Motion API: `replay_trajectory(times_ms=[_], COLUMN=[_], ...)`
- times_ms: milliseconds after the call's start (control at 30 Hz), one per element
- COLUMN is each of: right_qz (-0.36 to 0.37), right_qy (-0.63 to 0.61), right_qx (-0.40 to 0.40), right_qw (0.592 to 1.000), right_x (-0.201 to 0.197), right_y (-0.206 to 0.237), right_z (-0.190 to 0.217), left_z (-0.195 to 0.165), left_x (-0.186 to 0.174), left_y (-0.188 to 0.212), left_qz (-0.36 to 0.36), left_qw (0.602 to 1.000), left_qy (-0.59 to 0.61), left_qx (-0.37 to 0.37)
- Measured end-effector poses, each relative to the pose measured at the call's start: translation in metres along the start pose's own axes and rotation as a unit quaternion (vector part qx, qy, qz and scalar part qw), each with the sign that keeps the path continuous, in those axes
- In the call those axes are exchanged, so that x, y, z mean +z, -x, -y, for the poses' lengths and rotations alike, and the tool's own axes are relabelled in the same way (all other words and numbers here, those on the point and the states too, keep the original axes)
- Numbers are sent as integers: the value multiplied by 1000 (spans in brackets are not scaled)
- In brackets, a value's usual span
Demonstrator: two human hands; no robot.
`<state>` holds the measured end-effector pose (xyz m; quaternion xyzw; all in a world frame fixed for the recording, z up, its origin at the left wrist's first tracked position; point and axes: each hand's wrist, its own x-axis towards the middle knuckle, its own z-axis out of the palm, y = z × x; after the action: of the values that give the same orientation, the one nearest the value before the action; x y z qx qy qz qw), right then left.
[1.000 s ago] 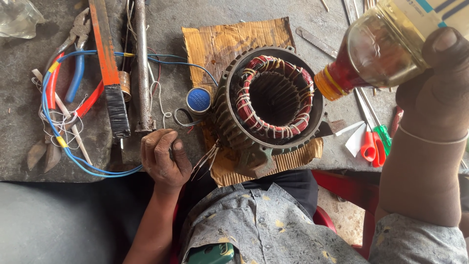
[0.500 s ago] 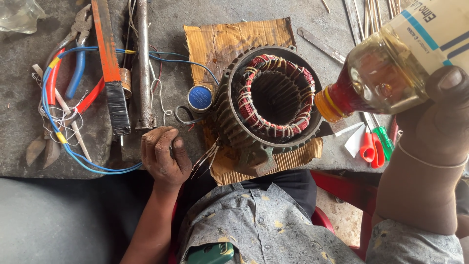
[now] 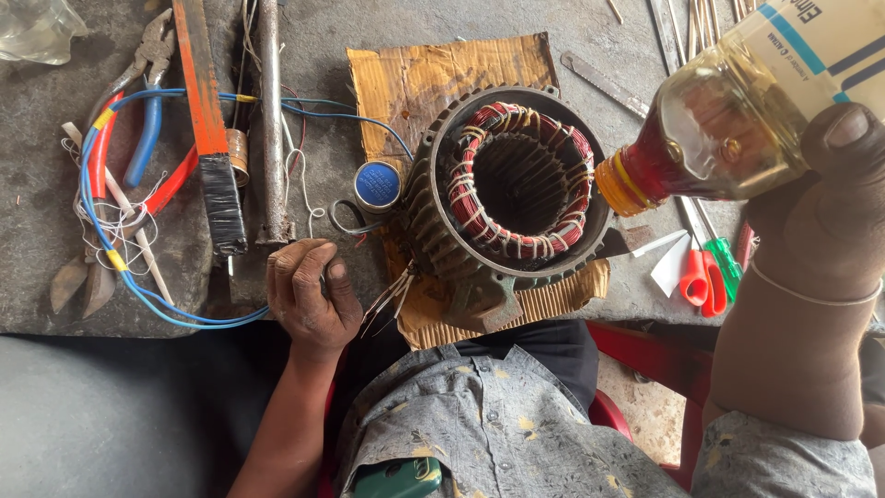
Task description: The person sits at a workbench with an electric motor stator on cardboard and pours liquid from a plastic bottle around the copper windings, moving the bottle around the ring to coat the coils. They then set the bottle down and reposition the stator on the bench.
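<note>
Your right hand (image 3: pixel 830 212) grips a tilted bottle (image 3: pixel 737 120), its orange cap beside the motor stator (image 3: pixel 512 189), while your closed left hand (image 3: pixel 309 295) pinches the stator's wire leads (image 3: pixel 387 297).

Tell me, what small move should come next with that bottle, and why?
Probably bring the bottle a little further left, over the motor windings. The right hand holds it tilted, its orange cap beside the motor's rim rather than above the coils, and the cap looks closed. The left hand rests by the loose wire ends.
</note>
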<state>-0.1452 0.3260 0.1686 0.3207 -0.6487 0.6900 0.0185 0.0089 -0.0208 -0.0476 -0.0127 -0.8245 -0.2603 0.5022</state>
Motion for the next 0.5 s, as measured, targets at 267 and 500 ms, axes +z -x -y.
replay_trajectory(times_ms=[267, 500], right_qz=[-12, 20], right_qy=[23, 27], right_qx=[12, 1], right_qw=[1000, 999], right_x=[4, 8], right_y=[-3, -6], right_z=[3, 8], left_z=[0, 0], left_x=[0, 0], left_y=[0, 1], left_qz=[0, 0], left_qw=[1000, 1000], left_qy=[2, -1], left_qx=[-1, 1])
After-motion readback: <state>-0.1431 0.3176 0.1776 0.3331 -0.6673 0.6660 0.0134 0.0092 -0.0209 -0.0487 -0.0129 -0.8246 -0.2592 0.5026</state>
